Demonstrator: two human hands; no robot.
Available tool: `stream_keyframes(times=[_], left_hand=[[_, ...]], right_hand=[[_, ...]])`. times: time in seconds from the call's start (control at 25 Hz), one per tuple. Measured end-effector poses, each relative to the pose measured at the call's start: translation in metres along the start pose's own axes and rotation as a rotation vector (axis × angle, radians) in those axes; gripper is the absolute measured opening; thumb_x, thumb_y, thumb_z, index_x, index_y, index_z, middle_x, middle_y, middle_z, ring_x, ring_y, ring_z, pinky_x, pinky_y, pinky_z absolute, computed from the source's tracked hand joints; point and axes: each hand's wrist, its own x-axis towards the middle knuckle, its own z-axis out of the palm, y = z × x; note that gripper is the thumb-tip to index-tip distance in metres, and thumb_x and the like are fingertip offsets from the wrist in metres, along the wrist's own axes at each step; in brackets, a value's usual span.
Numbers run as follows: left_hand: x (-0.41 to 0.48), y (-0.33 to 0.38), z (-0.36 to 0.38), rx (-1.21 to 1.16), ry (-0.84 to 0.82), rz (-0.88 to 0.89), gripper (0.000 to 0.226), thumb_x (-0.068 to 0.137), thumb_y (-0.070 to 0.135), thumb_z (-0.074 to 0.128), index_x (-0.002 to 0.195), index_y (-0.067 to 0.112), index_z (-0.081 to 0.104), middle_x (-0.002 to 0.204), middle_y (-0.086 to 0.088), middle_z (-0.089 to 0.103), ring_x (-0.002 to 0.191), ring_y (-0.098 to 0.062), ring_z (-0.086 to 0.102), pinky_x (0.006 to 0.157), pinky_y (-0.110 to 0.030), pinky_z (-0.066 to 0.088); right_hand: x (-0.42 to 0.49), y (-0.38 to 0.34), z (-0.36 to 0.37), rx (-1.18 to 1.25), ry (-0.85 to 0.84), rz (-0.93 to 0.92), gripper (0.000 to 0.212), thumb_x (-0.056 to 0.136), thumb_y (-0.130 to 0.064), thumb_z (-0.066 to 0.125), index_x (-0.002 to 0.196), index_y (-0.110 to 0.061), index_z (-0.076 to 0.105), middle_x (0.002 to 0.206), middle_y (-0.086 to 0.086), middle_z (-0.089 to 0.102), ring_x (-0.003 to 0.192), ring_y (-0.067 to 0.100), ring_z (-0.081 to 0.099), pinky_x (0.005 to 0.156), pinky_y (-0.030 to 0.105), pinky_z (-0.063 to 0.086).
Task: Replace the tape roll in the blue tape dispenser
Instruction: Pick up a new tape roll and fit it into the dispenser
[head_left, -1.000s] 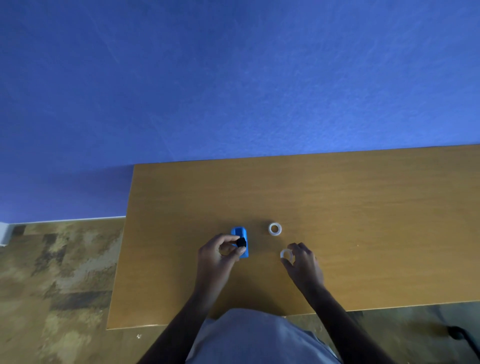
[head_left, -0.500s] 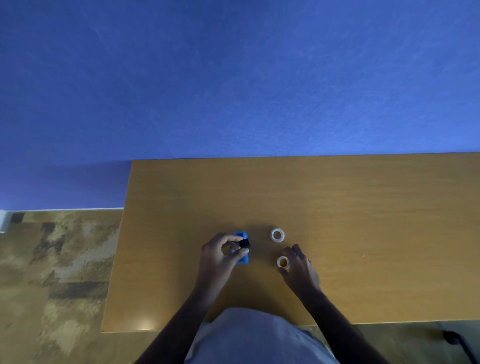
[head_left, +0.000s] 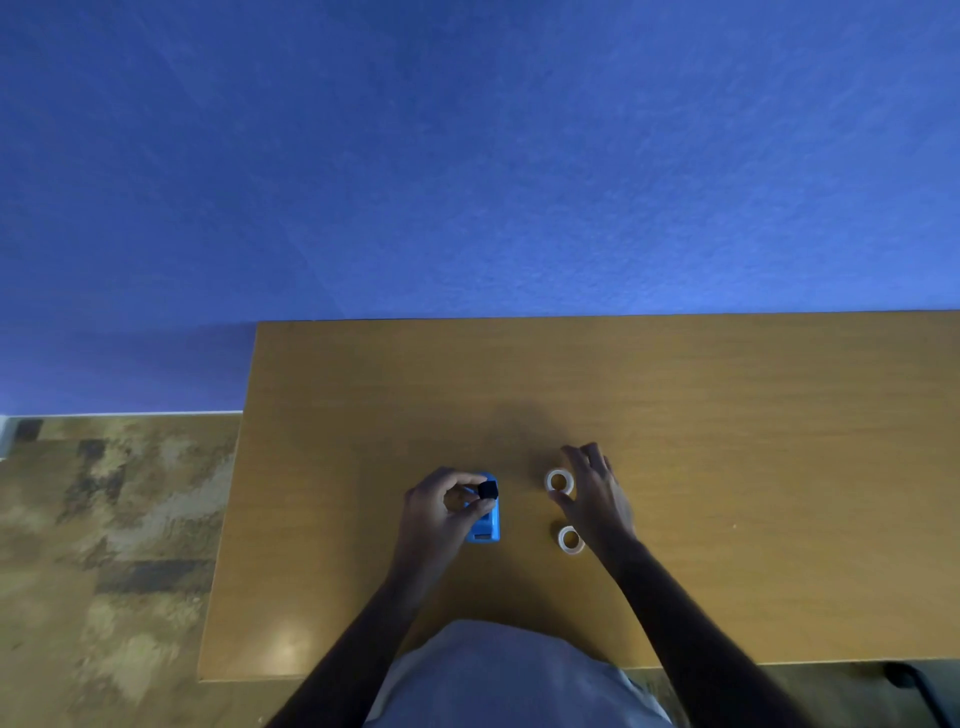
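Head view, left to right: left hand (head_left: 441, 512) pinches a black hub (head_left: 488, 489) over the blue dispenser (head_left: 487, 517) on the table (head_left: 727, 415). Right hand (head_left: 595, 493), fingers spread, hovers at the far roll (head_left: 559, 481); near roll (head_left: 570, 539) lies loose. Risk: hub slips, or he grabs the wrong roll.

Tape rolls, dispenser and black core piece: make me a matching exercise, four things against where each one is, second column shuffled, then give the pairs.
Things:
1. blue tape dispenser
2. black core piece
3. far tape roll
4. near tape roll

Places:
A. lying on the table beside the right wrist, untouched
B. pinched in the fingers of the left hand
C. between the spread fingers of the right hand, which is open around it
D. on the table, under the left hand

Pairs: 1-D, 2-B, 3-C, 4-A
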Motion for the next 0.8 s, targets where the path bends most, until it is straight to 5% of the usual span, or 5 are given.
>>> stream_keyframes(times=[0.2,0.4,0.6,0.8], left_hand=[[-0.002,0.0,-0.002,0.009,0.015,-0.001,0.026,0.078,0.005,0.091,0.097,0.021,0.083,0.083,0.018,0.077,0.083,0.01,0.07,0.072,-0.003,0.049],[-0.011,-0.004,-0.003,0.0,0.022,-0.011,0.027,0.078,0.007,0.091,0.098,0.023,0.082,0.088,0.013,0.079,0.084,0.003,0.073,0.069,-0.006,0.052],[-0.027,0.007,-0.007,-0.044,0.03,-0.007,0.03,0.079,0.007,0.091,0.091,0.032,0.08,0.085,0.018,0.079,0.082,0.001,0.074,0.067,-0.013,0.057],[-0.046,0.022,-0.016,-0.097,0.064,0.024,0.041,0.08,0.009,0.091,0.084,0.046,0.075,0.08,0.012,0.08,0.077,0.003,0.075,0.069,-0.025,0.059]], right_hand=[[0.009,-0.008,-0.001,-0.018,-0.008,-0.018,0.055,0.078,-0.027,0.096,0.122,-0.012,0.067,0.124,0.008,0.061,0.111,0.029,0.063,0.077,0.047,0.063],[0.002,-0.001,0.002,0.055,-0.032,-0.03,0.045,0.083,-0.019,0.089,0.112,-0.024,0.055,0.108,0.005,0.072,0.093,0.03,0.072,0.068,0.052,0.064],[-0.023,-0.036,-0.04,0.784,-0.001,0.219,0.029,0.078,-0.002,0.091,0.096,-0.016,0.073,0.081,0.006,0.076,0.065,0.021,0.071,0.058,0.039,0.06],[-0.074,-0.083,-0.101,1.316,-0.087,0.126,0.029,0.091,0.005,0.08,0.118,-0.003,0.075,0.093,0.009,0.075,0.084,0.02,0.073,0.073,0.036,0.064]])
